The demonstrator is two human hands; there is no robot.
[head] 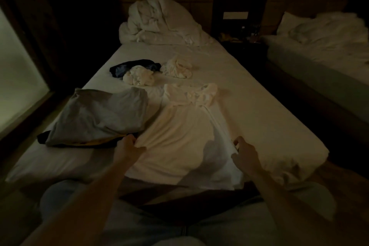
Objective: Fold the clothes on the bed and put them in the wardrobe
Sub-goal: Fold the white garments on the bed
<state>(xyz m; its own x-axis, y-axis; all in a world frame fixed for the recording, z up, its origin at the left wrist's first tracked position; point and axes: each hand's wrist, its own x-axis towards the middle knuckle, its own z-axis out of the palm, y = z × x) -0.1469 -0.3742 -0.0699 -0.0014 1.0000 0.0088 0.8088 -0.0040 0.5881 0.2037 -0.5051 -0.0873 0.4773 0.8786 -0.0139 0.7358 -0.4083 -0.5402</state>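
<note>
A cream-white shirt (183,130) lies spread lengthwise on the bed (259,114), its collar end bunched at the far side. My left hand (127,149) pinches its near left edge and my right hand (244,153) pinches its near right edge. To the left sits a stack topped by a folded grey garment (97,116), with dark and yellow cloth showing beneath it. Farther up the bed lie a crumpled white garment (138,77) on a dark blue one (123,68), and another crumpled white garment (177,68).
A heaped white duvet (159,22) fills the head of the bed. A second bed (323,46) stands to the right across a dark gap with a nightstand (241,40). A lit window panel (18,78) runs along the left. The room is dim.
</note>
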